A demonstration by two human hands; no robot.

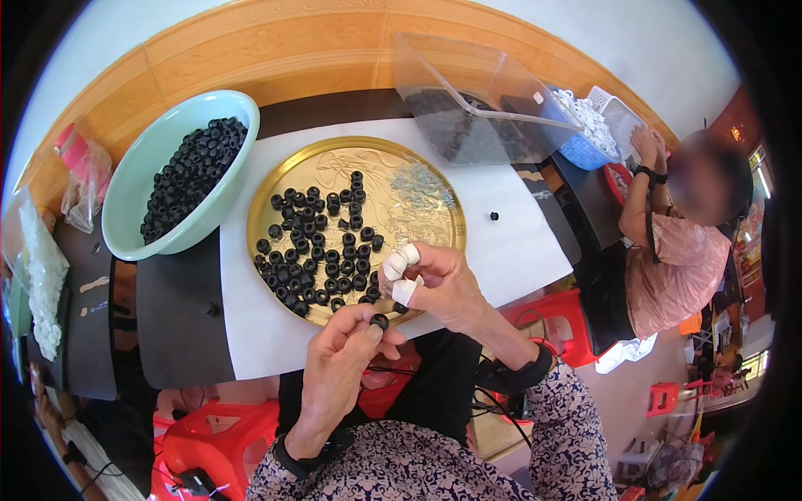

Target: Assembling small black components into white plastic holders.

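- One small black ring-shaped piece with a central hole [380, 321] is held at the fingertips of the bare left hand [341, 355], pinched between thumb and index finger, just below the near rim of the tray.
- The left grip is closed on that piece alone, as far as is visible; its hole is turned upward.
- The bare right hand [447, 288], with white tape wrapped around the thumb and a finger, is held over the tray's near right edge, fingers bent toward the thumb; whether anything is gripped there cannot be told.
- The held piece is placed to the lower left of the right fingertips, apart from them.
- Beneath both hands, a round gold-coloured tray with a raised rim and embossed surface [322, 167] is partly covered by many loose black ring-shaped pieces [332, 270], spread over its left and near parts.
- Small silvery bits [422, 188] are scattered on its far right part.
- The tray is set on a white sheet [526, 259], where one black piece [494, 216] is left alone to the right.
- To the left, a pale green oval-looking basin [129, 192] is partly filled with similar black pieces [196, 171].
- Beyond the tray to the right, a clear plastic bin [518, 83] is tilted.
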